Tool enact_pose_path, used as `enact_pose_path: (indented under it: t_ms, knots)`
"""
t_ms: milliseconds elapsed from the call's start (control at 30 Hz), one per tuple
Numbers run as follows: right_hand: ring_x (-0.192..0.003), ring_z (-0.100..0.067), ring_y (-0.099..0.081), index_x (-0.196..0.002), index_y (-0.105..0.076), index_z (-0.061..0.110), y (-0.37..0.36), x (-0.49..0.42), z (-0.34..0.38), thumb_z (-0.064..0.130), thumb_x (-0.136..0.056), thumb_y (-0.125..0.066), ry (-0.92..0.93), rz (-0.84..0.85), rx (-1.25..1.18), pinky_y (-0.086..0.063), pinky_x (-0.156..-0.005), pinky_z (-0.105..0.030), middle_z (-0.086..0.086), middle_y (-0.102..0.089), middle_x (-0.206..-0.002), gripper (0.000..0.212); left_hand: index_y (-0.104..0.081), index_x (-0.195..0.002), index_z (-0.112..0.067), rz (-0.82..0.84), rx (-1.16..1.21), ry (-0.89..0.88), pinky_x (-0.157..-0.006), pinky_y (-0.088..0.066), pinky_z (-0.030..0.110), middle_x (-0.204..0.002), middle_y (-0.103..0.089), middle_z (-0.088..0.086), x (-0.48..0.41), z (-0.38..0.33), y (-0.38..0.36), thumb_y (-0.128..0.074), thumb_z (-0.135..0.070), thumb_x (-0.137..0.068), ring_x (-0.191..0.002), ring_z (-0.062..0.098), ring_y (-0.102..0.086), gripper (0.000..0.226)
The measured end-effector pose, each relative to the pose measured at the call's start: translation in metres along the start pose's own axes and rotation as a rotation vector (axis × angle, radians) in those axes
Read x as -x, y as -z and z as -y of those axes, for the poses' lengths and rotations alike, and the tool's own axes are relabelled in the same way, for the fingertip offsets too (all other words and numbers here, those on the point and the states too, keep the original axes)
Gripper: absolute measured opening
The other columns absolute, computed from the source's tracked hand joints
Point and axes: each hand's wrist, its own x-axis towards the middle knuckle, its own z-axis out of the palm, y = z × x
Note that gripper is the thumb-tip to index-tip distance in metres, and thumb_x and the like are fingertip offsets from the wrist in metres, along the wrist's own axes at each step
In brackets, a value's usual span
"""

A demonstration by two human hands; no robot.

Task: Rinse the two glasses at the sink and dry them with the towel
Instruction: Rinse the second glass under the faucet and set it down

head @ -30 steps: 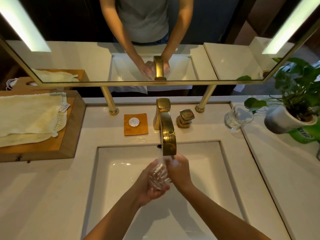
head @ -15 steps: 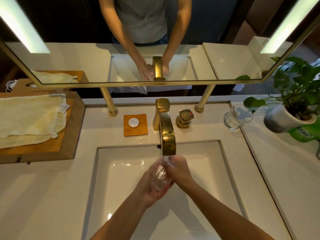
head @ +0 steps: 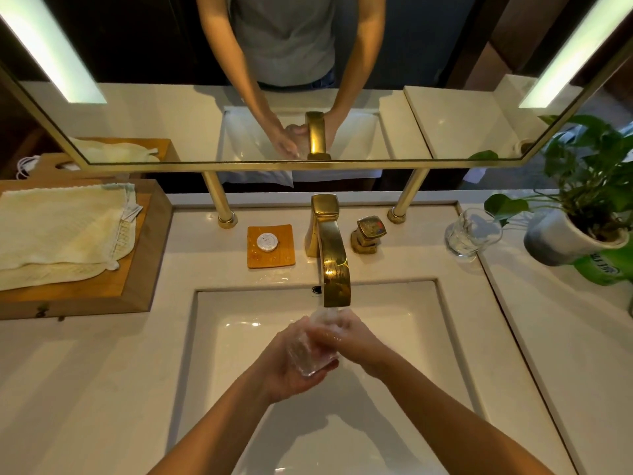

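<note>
- A pale stone countertop [head: 85, 371] runs wall to wall, with a white rectangular sink [head: 239, 337] set into it.
- A gold faucet [head: 330, 265] arches over the back edge of the sink, and its square gold handle [head: 368, 234] stands just to the right.
- Over the basin, right under the spout, the person holds a clear glass [head: 310, 354] with its mouth tipped up into the running water.
- The left hand [head: 287, 371] cups the glass from below, fingers curled round its side.
- The right hand [head: 356, 341] is closed over the glass's upper end, its wet fingers bent onto the rim.
- The second glass [head: 471, 234] stands upright on the counter, well to the right of the faucet and beside a potted plant [head: 582, 200].
- A folded cream towel [head: 61, 231] lies on a wooden tray [head: 137, 269] at the far left.
- An orange soap dish [head: 270, 258] holding a round white soap [head: 267, 242] sits left of the faucet, with water splashed around it.
- A gold-framed mirror [head: 462, 125] on two gold posts faces the person, with a lit strip down each side.
- The mirror shows a grey shirt and both forearms.
- The room behind is dark.
</note>
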Motion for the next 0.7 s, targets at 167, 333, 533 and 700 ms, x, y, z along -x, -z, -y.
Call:
enact_pose_path:
  t_ms: [167, 333, 533, 700]
  knots:
    - [-0.076, -0.026, -0.065, -0.076, -0.064, 0.008, -0.015, -0.011, -0.011, 0.023, -0.086, -0.065, -0.164, -0.452, -0.235, -0.051, -0.063, -0.029, -0.012, -0.065, -0.077, 0.018, -0.058, -0.126, -0.006, -0.032, -0.143, -0.097, -0.073, -0.056, 0.037, -0.117, -0.066, 0.018, -0.007, 0.000, -0.006, -0.059, -0.042, -0.087, -0.098, 0.028, -0.068, 0.053]
    - [-0.091, -0.035, -0.068, -0.098, -0.069, 0.005, -0.016, -0.019, -0.016, 0.039, -0.091, -0.058, -0.429, -0.513, -0.699, -0.053, -0.091, -0.049, -0.019, -0.072, -0.097, 0.036, -0.064, -0.104, -0.007, -0.172, -0.099, -0.160, -0.067, -0.048, 0.029, -0.088, -0.067, 0.011, -0.020, 0.009, -0.015, -0.052, -0.045, -0.085, -0.079, 0.021, -0.060, 0.044]
    - [-0.090, -0.027, -0.067, -0.110, -0.061, 0.012, -0.018, -0.006, -0.019, 0.041, -0.098, -0.046, -0.328, -0.425, -0.556, -0.054, -0.072, -0.037, -0.018, -0.068, -0.107, 0.035, -0.064, -0.094, -0.002, -0.385, -0.084, -0.293, -0.060, -0.052, 0.032, -0.076, -0.065, 0.014, -0.029, 0.003, -0.014, -0.069, -0.030, -0.080, -0.066, 0.026, -0.062, 0.032]
    - [-0.097, -0.018, -0.066, -0.108, -0.059, 0.022, -0.006, 0.012, -0.015, 0.045, -0.071, -0.075, -0.183, -0.202, -0.192, -0.058, -0.076, -0.032, -0.005, -0.066, -0.107, 0.046, -0.066, -0.088, -0.004, -0.327, -0.215, -0.233, -0.037, -0.044, 0.018, -0.047, -0.061, 0.003, -0.016, 0.006, -0.013, -0.068, -0.025, -0.085, -0.037, 0.010, -0.053, 0.022]
